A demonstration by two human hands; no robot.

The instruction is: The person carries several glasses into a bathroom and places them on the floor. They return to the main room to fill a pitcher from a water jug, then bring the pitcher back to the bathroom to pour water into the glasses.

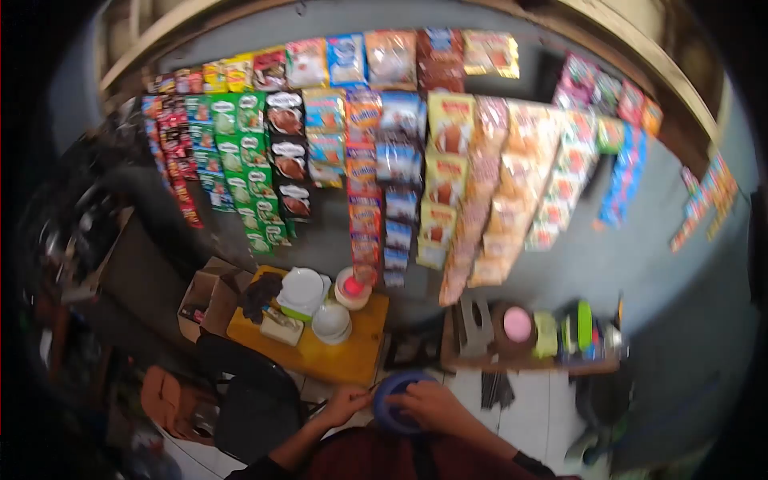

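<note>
A round blue bowl (394, 422) is in front of my body at the bottom middle of the head view. My left hand (344, 406) is at its left side, fingers closed together at the rim. From the right, my right hand (432, 406) reaches over the bowl, its fingers bent down toward the inside. Whatever those fingers hold, if anything, is hidden and blurred. Most of the bowl's inside is covered by the right hand.
Strips of sachets (366, 180) hang across the wall ahead. A yellow table (352, 362) with white containers (302, 290) stands left of centre, a black chair (252, 400) before it. A brown table (512, 364) at right bears a pink round item (518, 323). A cardboard box (210, 298) is at left.
</note>
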